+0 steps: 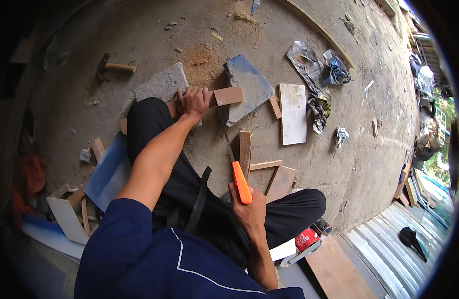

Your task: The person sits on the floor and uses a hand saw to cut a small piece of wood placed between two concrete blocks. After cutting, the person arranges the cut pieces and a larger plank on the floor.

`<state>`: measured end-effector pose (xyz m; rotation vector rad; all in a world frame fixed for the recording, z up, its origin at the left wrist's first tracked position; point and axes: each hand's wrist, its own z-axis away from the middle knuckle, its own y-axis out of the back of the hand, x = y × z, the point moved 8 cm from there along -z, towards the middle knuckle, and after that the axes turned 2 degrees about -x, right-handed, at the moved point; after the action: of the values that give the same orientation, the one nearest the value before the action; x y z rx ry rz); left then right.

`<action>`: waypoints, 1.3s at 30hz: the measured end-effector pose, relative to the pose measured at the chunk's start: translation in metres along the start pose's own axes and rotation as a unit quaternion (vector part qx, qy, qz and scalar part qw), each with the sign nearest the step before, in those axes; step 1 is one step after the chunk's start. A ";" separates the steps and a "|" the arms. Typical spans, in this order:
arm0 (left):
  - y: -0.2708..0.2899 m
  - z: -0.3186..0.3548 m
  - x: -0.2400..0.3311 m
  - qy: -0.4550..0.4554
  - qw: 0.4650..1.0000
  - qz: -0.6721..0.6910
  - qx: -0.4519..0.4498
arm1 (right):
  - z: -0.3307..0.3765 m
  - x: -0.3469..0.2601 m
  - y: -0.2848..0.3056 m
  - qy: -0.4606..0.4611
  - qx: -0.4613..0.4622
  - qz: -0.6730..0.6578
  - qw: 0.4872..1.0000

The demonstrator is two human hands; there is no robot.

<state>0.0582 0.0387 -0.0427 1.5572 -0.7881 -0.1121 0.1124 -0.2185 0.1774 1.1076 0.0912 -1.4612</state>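
A narrow brown wooden board [229, 95] lies across a grey concrete block [162, 83] and a blue-stained concrete block [252, 82]. My left hand [193, 102] is closed over the board between the blocks, fingers curled on its far edge. In my right hand [249, 209] is a handsaw [242, 183], gripped by its orange handle. Its thin blade points away from me, up toward the board near a cut line right of my left hand. Whether the teeth touch the wood, I cannot tell. An upright wood offcut [245, 149] stands beside the blade.
A hammer [121, 67] lies at the far left, near sawdust [199, 60]. Right of the blocks are a white panel [293, 117] and crumpled plastic [306, 60]. A red can [305, 240] stands by my right knee. Blue-and-white boards [107, 172] lean at my left.
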 end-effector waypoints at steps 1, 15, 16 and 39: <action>0.003 -0.010 0.005 -0.005 1.000 0.001 0.001 | -0.001 0.000 0.002 0.006 0.002 -0.003 1.000; 0.008 -0.018 0.000 0.015 0.999 0.024 0.027 | -0.007 -0.012 0.005 0.006 -0.011 -0.028 1.000; 0.009 -0.009 0.004 0.011 0.999 0.028 0.034 | -0.025 -0.010 -0.001 0.021 0.001 -0.004 1.000; 0.001 -0.005 0.000 0.022 1.000 0.000 0.016 | -0.010 -0.025 0.007 -0.019 -0.018 -0.010 1.000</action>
<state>0.0603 0.0431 -0.0409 1.5851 -0.7587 -0.0667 0.1187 -0.1960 0.1921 1.0510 0.1023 -1.4934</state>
